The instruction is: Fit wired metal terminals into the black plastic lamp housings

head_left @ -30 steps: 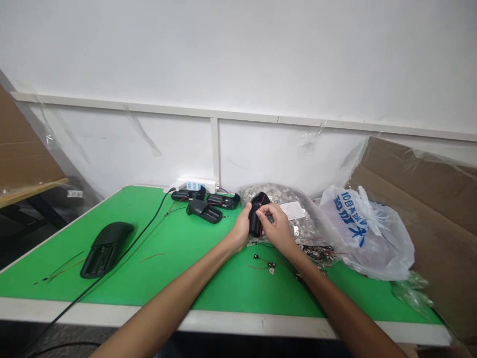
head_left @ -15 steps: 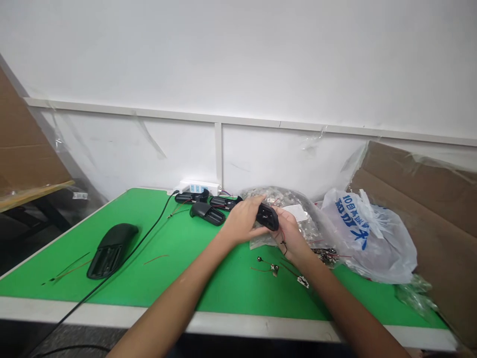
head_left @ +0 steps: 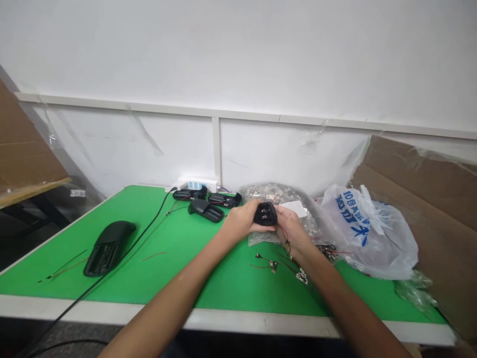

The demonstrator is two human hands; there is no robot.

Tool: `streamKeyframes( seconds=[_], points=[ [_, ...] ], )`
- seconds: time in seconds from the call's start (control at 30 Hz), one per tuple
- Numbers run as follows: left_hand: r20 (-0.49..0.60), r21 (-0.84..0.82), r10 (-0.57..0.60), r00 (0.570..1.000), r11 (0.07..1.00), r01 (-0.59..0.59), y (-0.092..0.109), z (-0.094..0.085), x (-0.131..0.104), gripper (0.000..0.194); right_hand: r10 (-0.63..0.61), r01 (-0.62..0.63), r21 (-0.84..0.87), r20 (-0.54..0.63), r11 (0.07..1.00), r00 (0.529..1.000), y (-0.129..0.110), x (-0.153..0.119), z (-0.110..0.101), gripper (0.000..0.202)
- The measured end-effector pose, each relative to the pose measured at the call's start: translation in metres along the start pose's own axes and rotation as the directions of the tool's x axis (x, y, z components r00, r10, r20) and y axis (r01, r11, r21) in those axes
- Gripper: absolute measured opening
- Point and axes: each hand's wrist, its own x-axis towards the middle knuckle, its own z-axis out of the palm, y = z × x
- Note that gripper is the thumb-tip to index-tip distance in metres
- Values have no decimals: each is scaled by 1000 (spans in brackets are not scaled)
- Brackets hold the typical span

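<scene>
Between both hands I hold a black plastic battery housing (head_left: 265,215) above the table, its hollow end turned toward me, with small metal pieces inside. My left hand (head_left: 240,219) is closed on its left side. On the right side my right hand (head_left: 292,226) grips it, and a thin red and black wire (head_left: 286,238) hangs by that palm. Below the hands lie small metal contacts with wires (head_left: 273,265) and another metal contact plate (head_left: 301,276). Similar black housings with open battery slots lie at the left (head_left: 108,248) and behind my left hand (head_left: 206,210).
Behind my hands a clear bag of metal parts (head_left: 276,191) rests on the green table (head_left: 167,268). A white plastic bag (head_left: 376,238) and cardboard (head_left: 417,194) stand right. A power strip (head_left: 197,184) sits by the wall, its black cable (head_left: 143,233) running across the left side.
The housing has turned in my hands, so its hollow end faces me more directly. Both hands stay on it, and the view has shifted slightly.
</scene>
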Motion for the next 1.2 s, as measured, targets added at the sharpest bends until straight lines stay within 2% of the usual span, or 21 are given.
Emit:
streamKeyframes(
  seconds=[0.13,0.37,0.5,0.7,0.87,1.0,1.2],
  points=[
    [6,52,48,999,997,-49,-1,6,-3,64,11,-10,48,-24,999,1000,3,-2,-4,42],
    [29,-37,-55,998,998,56,0,7,-2,68,50,-50,73,-5,996,999,9,-5,-9,39],
    [47,-102,-114,992,988,118,2,5,0,65,65,-66,88,14,994,998,10,-3,-10,42],
    [65,-184,-178,982,965,187,4,7,-1,62,69,-75,107,61,991,996,11,0,-13,38],
    [93,-98,-158,983,981,167,3,10,-2,60,45,-53,76,102,996,994,10,0,-14,36],
    [90,-33,-134,987,990,138,2,7,-2,62,27,-32,69,69,997,997,8,-1,-9,33],
    [41,-81,-154,987,984,157,4,1,-1,64,-34,37,168,-18,985,999,18,-5,1,34]
  ],
)
